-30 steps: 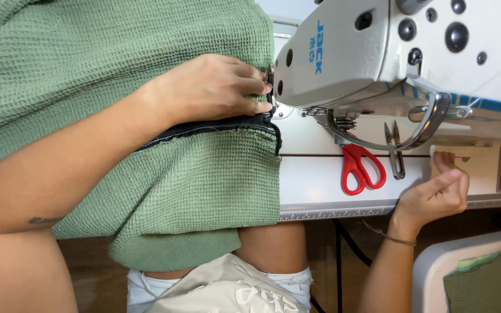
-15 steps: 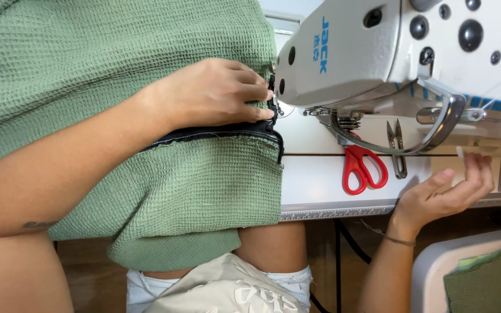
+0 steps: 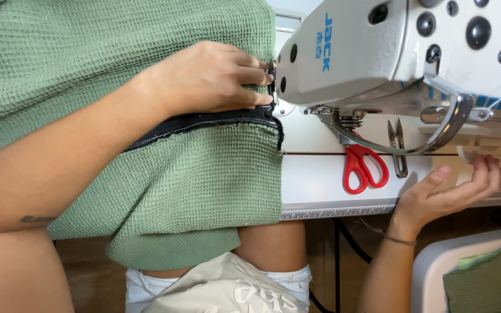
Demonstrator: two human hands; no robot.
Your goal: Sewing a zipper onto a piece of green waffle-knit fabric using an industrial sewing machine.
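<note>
My left hand [image 3: 204,78] lies on a green waffle-knit fabric [image 3: 192,191], its fingers pinching the cloth against the head of a white sewing machine [image 3: 366,52] near the needle. A black band [image 3: 204,123] with white stitching runs along the fabric just under that hand. The rest of the cloth hangs over the table edge onto my lap. My right hand [image 3: 447,194] is turned palm up below the machine arm at the right, and its curled fingertips hold a small white label [image 3: 465,155].
Red-handled scissors [image 3: 365,168] and small metal thread snips [image 3: 398,150] lie on the white table [image 3: 314,179] under the machine arm. A pale bin [image 3: 430,272] with green fabric pieces [image 3: 482,284] stands at the lower right. Cables hang below the table.
My right hand has turned palm up and risen slightly to the right with the white label at its fingertips. My left hand stays on the fabric by the needle.
</note>
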